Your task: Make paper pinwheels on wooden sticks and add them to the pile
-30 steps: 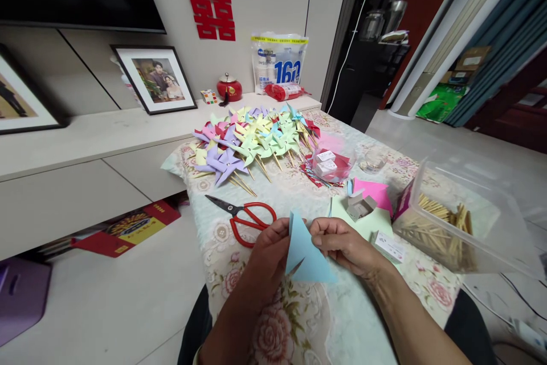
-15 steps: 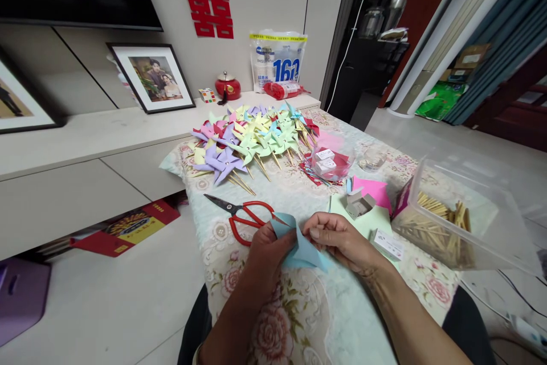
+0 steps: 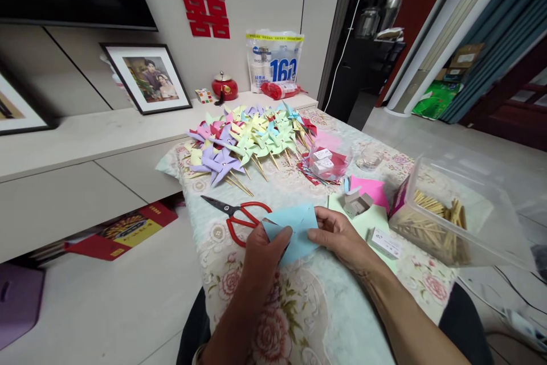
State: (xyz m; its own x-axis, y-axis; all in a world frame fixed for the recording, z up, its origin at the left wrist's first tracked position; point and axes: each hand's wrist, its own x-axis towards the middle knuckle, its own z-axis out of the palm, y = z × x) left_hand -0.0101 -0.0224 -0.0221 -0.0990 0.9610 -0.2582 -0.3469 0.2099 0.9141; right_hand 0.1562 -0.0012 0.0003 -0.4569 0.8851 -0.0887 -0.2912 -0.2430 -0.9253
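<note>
Between my hands, above the table, is a piece of light-blue paper (image 3: pixel 300 233) with slits cut in it. My left hand (image 3: pixel 265 251) grips its left side, thumb on top. Pinching the right edge is my right hand (image 3: pixel 339 235), with the thumb in front and the fingers behind. Just beyond my left hand lie scissors with red handles (image 3: pixel 244 218), blades pointing left. To the right of my right hand are a small white box (image 3: pixel 384 242) and an opened little box (image 3: pixel 358 204), both on pale-green paper (image 3: pixel 337 205).
Many pastel pinwheels on sticks (image 3: pixel 256 140) are heaped at the table's far side. A clear plastic bin (image 3: pixel 427 240) of wooden sticks stands at the right. A round clear container (image 3: pixel 328 163) holds small boxes, near pink paper (image 3: pixel 368 187). A flowered cloth (image 3: pixel 273 319) covers the table.
The blue paper was folded and curled up between my hands; now it is spread flatter, facing me. My right hand has shifted from its upper tip to its right edge.
</note>
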